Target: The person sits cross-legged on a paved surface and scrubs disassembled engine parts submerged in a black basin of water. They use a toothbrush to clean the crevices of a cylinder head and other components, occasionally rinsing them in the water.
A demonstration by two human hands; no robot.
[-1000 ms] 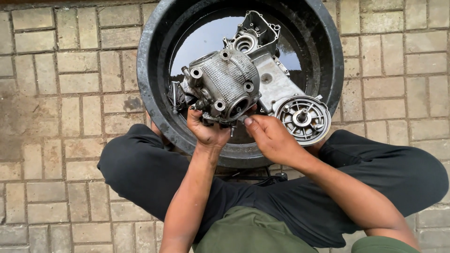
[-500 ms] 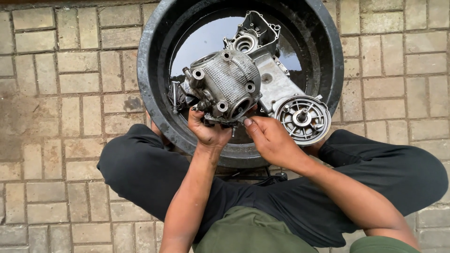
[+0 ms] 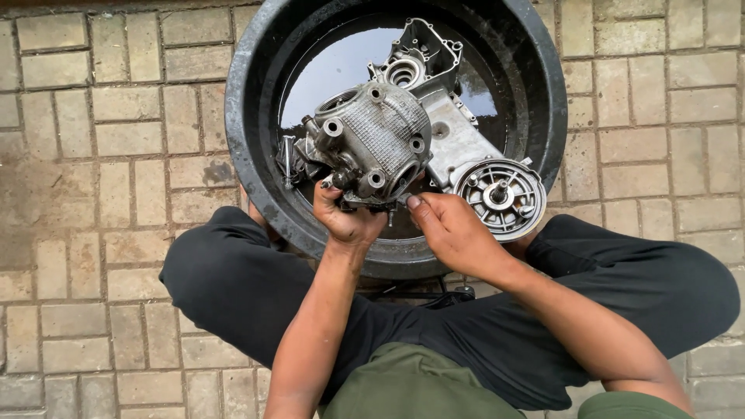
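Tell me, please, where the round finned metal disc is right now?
In the head view, the round finned disc sits at the engine casing's lower right end, inside the black basin, just beyond the right hand.

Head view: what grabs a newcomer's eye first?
The grey metal engine block, held up at centre over a big black tub of dark liquid on brick paving. The left hand grips its underside; the right hand touches its lower edge. A round finned cover sits at right.

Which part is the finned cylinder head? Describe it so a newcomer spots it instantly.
Start at the big black tub of dark liquid. Above its near rim, both hands hold a grey engine. The cylinder head is its left, fine-ribbed block, unlike the round disc on the right.
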